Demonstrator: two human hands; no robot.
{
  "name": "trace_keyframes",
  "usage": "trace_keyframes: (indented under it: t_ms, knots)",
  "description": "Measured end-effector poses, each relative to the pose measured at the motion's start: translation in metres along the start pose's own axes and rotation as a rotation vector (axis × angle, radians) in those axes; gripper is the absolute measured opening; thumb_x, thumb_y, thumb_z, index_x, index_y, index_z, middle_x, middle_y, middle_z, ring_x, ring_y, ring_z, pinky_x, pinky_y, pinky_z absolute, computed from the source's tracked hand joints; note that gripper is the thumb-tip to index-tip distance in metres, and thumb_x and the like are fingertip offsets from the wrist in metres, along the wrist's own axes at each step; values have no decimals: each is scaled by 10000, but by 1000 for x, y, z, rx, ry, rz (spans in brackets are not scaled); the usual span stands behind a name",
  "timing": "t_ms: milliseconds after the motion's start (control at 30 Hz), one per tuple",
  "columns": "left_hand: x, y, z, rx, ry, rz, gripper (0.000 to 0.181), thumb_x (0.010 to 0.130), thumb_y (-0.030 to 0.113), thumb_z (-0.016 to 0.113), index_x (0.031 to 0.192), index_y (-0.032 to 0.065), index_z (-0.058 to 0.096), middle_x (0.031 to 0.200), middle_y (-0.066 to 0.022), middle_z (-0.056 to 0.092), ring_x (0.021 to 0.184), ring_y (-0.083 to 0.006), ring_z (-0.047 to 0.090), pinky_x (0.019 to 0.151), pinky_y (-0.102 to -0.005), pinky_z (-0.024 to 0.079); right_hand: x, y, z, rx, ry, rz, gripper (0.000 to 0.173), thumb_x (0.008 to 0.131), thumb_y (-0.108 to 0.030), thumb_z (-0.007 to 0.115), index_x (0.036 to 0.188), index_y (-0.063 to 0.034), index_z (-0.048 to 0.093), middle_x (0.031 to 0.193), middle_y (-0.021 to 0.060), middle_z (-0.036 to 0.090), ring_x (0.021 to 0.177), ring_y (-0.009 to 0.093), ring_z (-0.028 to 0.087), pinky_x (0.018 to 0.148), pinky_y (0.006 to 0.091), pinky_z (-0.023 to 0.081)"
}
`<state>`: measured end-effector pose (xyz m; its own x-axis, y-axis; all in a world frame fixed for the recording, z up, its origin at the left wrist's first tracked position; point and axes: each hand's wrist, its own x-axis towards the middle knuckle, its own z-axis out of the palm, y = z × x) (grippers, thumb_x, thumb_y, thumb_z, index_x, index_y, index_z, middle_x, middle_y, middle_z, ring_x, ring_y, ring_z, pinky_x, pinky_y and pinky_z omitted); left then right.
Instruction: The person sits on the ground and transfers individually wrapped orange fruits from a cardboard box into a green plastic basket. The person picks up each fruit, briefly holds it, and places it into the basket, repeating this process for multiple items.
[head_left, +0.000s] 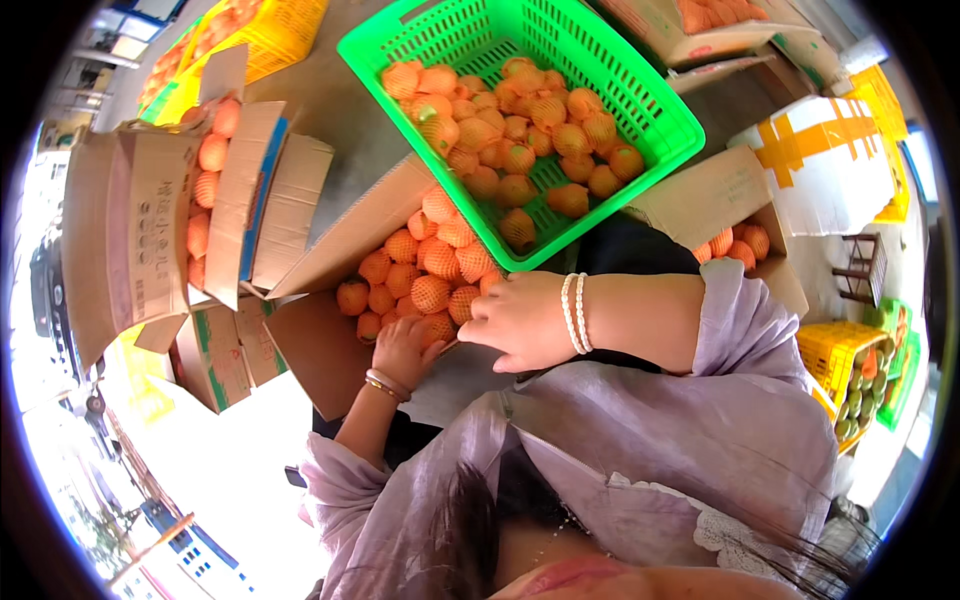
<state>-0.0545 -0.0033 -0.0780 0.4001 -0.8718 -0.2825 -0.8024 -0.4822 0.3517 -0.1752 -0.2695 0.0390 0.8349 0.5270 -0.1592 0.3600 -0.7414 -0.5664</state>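
Observation:
An open cardboard box (319, 352) in front of me holds many round fruits in orange foam net sleeves (430, 294). My left hand (405, 352), with bangles at its wrist, rests at the box's near side, its fingertips on the netted fruits. My right hand (521, 319), with two strands of white beads at the wrist, is over the right part of the box, fingers bent beside the fruits. Whether either hand grips a fruit is hidden. A green plastic crate (675, 120) tilts over the box's right side, with more netted fruits (517, 159) inside.
A cardboard box (150, 232) with netted fruits stands at the left, and another (701, 195) at the right. Beyond are yellow crates (300, 34), a white box with yellow tape (832, 187), a wooden stool (859, 270) and a yellow crate of green fruits (829, 345).

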Motion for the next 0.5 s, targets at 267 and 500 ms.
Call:
trace_keyframes:
  t_ms: [267,500]
  knots:
    - [-41,66,33,22,-115,-272,622,834,360,641,1343,66,437,1264,-163,564,1191,-316,536,1021,-451,394,-4,19,3,3,-106,139,519,883,-370,613,1296,-78,499,1201,158,583,1085,344,580,937,421,458]
    - [-66,92,50,65,108,-328,730,807,357,649,1420,74,372,1469,-163,370,1383,-329,330,1120,-506,264,0,35,20,18,-138,258,522,884,-374,611,1281,-50,508,1208,209,588,1129,363,571,956,423,459]
